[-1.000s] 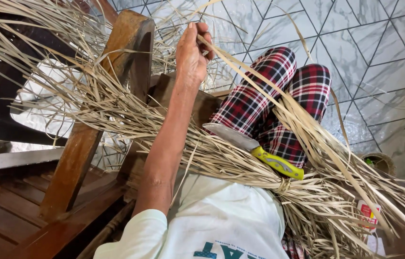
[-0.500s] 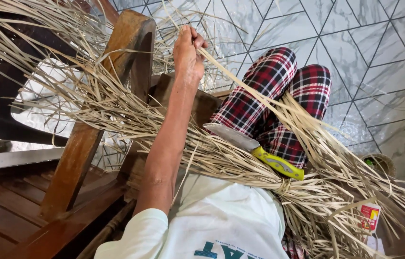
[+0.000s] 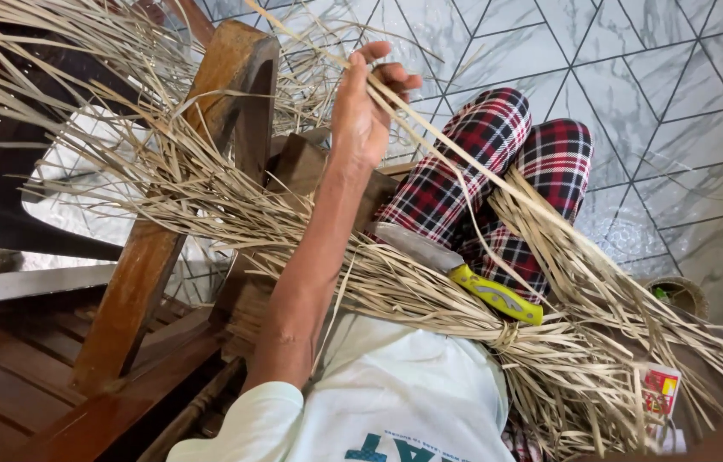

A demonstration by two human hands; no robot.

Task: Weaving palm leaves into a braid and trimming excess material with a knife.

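Observation:
My left hand [image 3: 367, 109] is raised in front of me, fingers closed on a long dry leaf strip [image 3: 498, 175]. The strip slants from the hand down to the right, over my legs in red plaid trousers [image 3: 481, 154]. A thick bundle of dry leaf strips [image 3: 396, 291] lies across my lap, tied together near its right end [image 3: 507, 334]. A knife with a yellow handle [image 3: 498, 296] and a grey blade rests on top of the bundle. My right hand is out of view.
A brown wooden chair frame [image 3: 156, 257] stands at the left, with loose strips spread over it. Grey marble-look floor tiles [image 3: 669, 103] lie beyond my legs. A small round woven bowl [image 3: 678, 293] and a colourful small packet [image 3: 659, 392] are at the right.
My left hand has shifted slightly to the right and turned while keeping hold of the strip. The bundle and the knife have not moved.

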